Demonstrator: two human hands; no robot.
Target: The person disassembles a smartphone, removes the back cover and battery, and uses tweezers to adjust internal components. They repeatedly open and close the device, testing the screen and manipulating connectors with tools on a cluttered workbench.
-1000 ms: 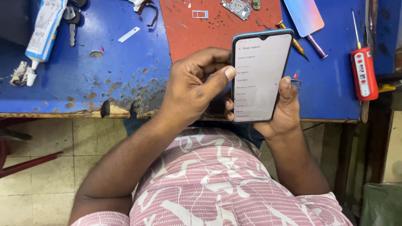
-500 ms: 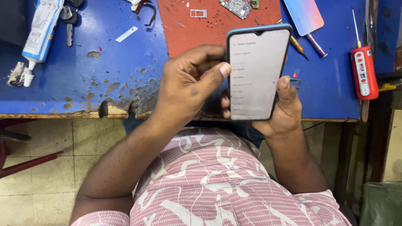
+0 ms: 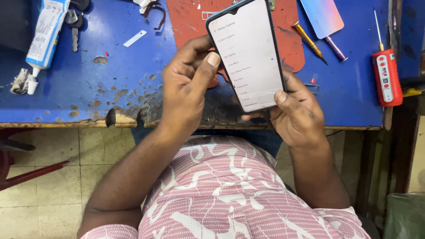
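Hands at work above a scarred blue desk: right hand grips the lit smartphone by its lower edge, left hand cradling its side, thumb poised; light, steady taps seem wise, red screwdriver right of the phone

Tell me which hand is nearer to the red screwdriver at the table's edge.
Right. The right hand, gripping the phone's lower end, sits beside the red screwdriver across bare blue table. The left hand is on the phone's far side, further away.
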